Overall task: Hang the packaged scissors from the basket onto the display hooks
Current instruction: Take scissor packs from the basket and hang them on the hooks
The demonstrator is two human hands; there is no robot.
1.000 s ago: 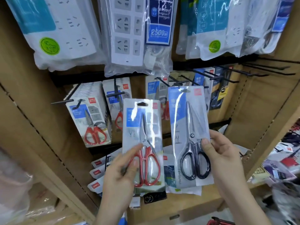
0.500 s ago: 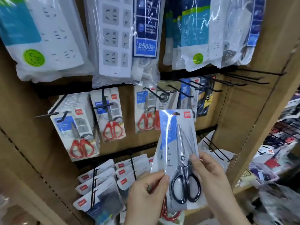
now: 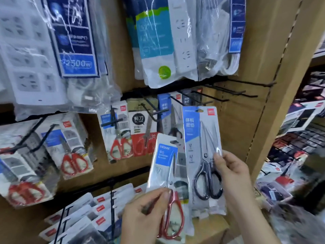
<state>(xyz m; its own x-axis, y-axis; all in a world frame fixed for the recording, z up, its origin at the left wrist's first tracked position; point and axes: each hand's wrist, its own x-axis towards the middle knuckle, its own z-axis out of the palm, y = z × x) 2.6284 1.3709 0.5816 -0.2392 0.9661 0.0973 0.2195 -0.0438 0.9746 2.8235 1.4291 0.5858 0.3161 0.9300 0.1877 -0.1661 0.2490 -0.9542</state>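
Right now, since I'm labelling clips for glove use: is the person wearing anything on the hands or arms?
No. The left hand and the right hand are bare: no gloves, rings, watch or bracelet show. The right forearm is uncovered to the frame edge, no sleeve in view; of the left arm only the wrist shows, also uncovered.

**A shop aisle, stocked for sale**

Black wire display hooks jut in rows from a brown board back panel. Red-handled scissors on printed cards hang from them in stacks, below white power strips in clear plastic bags.
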